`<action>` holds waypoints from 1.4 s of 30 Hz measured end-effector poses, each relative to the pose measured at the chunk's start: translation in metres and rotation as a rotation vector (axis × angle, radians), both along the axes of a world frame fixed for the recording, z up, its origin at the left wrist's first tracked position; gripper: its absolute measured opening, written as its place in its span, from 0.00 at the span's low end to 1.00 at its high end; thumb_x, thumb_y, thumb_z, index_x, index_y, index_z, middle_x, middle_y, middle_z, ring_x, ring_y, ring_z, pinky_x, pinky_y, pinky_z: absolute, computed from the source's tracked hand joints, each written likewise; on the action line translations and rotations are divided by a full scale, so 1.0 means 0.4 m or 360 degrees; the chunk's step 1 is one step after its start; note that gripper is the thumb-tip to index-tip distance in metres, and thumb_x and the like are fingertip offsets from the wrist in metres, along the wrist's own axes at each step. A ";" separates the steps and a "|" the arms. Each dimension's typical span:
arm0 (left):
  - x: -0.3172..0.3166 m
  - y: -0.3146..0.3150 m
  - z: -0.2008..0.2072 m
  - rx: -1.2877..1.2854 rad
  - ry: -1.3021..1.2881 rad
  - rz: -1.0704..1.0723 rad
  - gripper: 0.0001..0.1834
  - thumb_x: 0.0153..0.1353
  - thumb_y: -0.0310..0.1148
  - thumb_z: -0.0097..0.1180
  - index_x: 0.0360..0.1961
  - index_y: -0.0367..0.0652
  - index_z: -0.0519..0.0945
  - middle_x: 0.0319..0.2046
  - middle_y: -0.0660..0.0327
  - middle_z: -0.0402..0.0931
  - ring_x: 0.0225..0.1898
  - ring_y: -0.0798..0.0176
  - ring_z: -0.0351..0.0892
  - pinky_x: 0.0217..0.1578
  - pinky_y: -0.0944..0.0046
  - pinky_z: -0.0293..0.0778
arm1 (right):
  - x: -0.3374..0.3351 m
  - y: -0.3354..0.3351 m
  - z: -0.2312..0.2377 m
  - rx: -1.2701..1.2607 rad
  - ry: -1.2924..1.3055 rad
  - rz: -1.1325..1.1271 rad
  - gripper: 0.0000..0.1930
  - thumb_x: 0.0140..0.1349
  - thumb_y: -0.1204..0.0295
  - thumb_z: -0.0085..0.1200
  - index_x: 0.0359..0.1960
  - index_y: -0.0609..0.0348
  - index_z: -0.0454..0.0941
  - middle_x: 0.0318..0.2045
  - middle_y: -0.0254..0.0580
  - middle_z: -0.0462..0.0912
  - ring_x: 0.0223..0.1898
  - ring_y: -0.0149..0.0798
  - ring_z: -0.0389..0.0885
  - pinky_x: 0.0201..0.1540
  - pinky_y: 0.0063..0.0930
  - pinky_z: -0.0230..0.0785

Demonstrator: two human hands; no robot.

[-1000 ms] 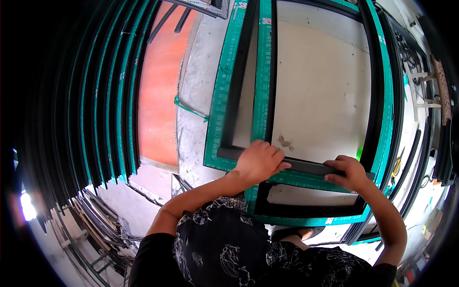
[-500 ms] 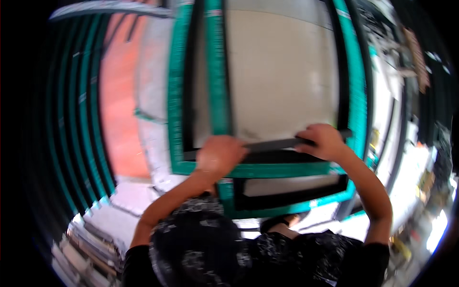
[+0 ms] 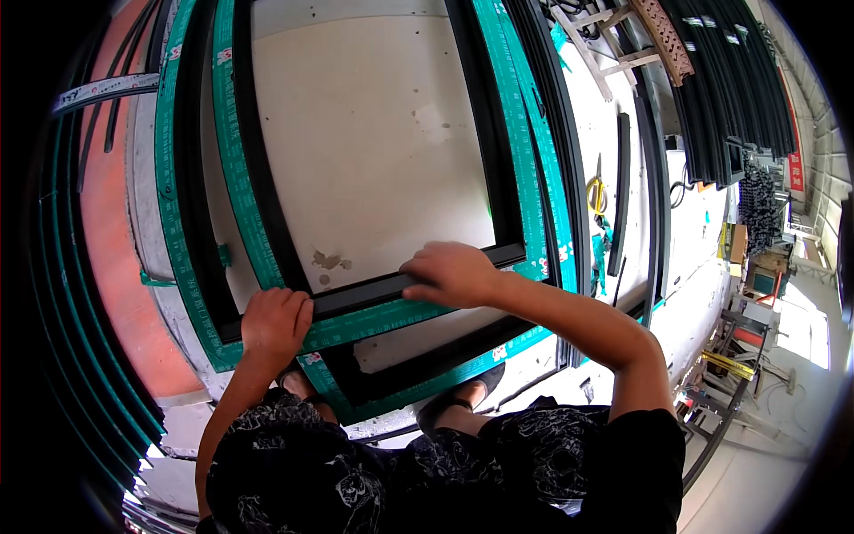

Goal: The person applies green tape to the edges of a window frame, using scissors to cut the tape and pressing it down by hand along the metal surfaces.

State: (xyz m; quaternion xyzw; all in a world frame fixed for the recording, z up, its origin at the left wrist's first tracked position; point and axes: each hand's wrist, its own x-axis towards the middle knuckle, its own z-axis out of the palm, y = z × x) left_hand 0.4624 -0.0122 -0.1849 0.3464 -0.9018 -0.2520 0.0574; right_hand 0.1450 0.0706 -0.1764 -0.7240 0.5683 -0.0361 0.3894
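Observation:
A black strip (image 3: 365, 291) lies along the near side of a large frame faced with green film (image 3: 405, 313). My left hand (image 3: 277, 322) is closed over the strip toward its left end, fingers bent across it. Around the middle of the strip is my right hand (image 3: 452, 274), its fingers bent over the top edge and its thumb on the near side; these fingers are slightly blurred. Black inner edges (image 3: 485, 116) line the frame's sides. The strip's right end meets the right-hand inner edge.
Below the near side, a second green-and-black frame part (image 3: 427, 369) sits close to my feet. Yellow-handled scissors (image 3: 597, 194) and a short black bar (image 3: 620, 191) lie to the right. Dark long profiles are stacked at the left (image 3: 71, 294) and upper right (image 3: 729, 89).
The view has turned to the right. My right hand has slid left along the strip, from near its right end to its middle. The strip now sits against the frame's near side.

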 end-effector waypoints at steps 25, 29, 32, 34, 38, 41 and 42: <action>0.070 0.067 0.024 -0.0020 -0.0154 -0.0030 0.47 0.29 0.37 0.77 0.56 0.42 0.71 0.50 0.54 0.73 0.53 0.48 0.73 0.54 0.48 0.66 | -0.044 0.105 0.063 -0.0167 0.0480 0.0050 0.39 0.37 0.56 0.75 0.51 0.60 0.71 0.42 0.47 0.77 0.46 0.48 0.76 0.53 0.40 0.67; 0.118 0.073 0.002 -0.0273 0.0163 0.0023 0.44 0.27 0.31 0.75 0.52 0.38 0.72 0.48 0.52 0.74 0.51 0.47 0.74 0.52 0.50 0.68 | -0.007 0.098 0.059 -0.0294 0.0649 0.0198 0.42 0.35 0.56 0.76 0.52 0.61 0.70 0.43 0.46 0.78 0.47 0.47 0.77 0.54 0.38 0.69; 0.118 0.064 0.010 -0.0325 0.0173 -0.0012 0.44 0.26 0.36 0.76 0.52 0.38 0.74 0.47 0.53 0.76 0.49 0.49 0.76 0.53 0.51 0.71 | -0.009 0.098 0.063 -0.0217 0.0651 0.0180 0.43 0.34 0.58 0.77 0.54 0.61 0.69 0.45 0.49 0.77 0.48 0.50 0.76 0.55 0.41 0.68; 0.073 0.045 0.041 0.0015 -0.0027 -0.0057 0.41 0.33 0.34 0.76 0.52 0.41 0.72 0.50 0.52 0.73 0.53 0.46 0.73 0.53 0.48 0.67 | -0.028 0.108 0.060 -0.0262 0.0550 0.0085 0.41 0.35 0.57 0.77 0.51 0.61 0.70 0.42 0.48 0.77 0.46 0.49 0.77 0.53 0.40 0.69; 0.072 0.082 -0.010 0.0131 -0.0341 0.0012 0.49 0.36 0.43 0.78 0.62 0.46 0.69 0.57 0.52 0.69 0.59 0.43 0.67 0.60 0.43 0.61 | -0.086 0.140 0.074 -0.0361 0.0212 0.0079 0.40 0.42 0.59 0.75 0.56 0.61 0.69 0.51 0.51 0.75 0.54 0.53 0.73 0.57 0.44 0.66; 0.108 0.114 -0.077 -0.0023 -0.0198 0.0091 0.52 0.30 0.38 0.76 0.63 0.43 0.67 0.57 0.48 0.68 0.59 0.40 0.65 0.60 0.43 0.59 | -0.133 0.178 0.142 -0.0632 0.0334 0.0005 0.31 0.46 0.64 0.68 0.53 0.58 0.72 0.48 0.46 0.76 0.53 0.48 0.74 0.57 0.40 0.67; 0.104 0.121 -0.080 -0.0041 -0.0154 0.0101 0.52 0.30 0.36 0.75 0.63 0.42 0.66 0.56 0.47 0.68 0.58 0.40 0.65 0.60 0.43 0.60 | -0.160 0.205 0.165 -0.0887 0.0379 -0.0091 0.25 0.47 0.69 0.64 0.50 0.58 0.75 0.50 0.46 0.76 0.54 0.46 0.74 0.56 0.38 0.68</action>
